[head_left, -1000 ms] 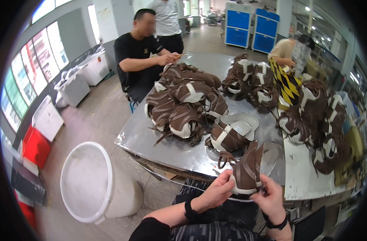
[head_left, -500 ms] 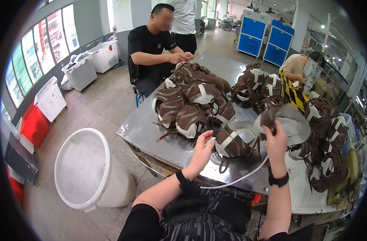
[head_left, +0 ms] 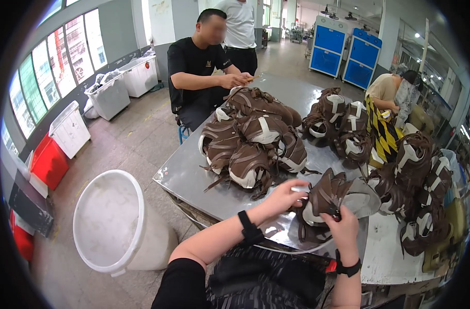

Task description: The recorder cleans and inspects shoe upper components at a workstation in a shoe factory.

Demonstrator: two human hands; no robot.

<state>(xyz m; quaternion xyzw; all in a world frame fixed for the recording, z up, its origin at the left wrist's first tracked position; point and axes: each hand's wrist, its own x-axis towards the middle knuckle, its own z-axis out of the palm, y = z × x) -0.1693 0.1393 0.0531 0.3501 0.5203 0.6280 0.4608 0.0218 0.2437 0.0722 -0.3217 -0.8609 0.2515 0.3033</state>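
Now my left hand (head_left: pixel 285 194) and right hand (head_left: pixel 343 226) both pinch the soft brown-and-white leather shoe upper (head_left: pixel 325 198) on the steel worktop (head_left: pixel 193 175); light, floppy, best gripped at its edges.

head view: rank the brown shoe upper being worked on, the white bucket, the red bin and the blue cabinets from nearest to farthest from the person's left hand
1. Brown shoe upper: touching the left hand, on the metal table.
2. White bucket: on the floor, to the left of the table.
3. Red bin: farther left, by the windows.
4. Blue cabinets: far back, beyond the table.
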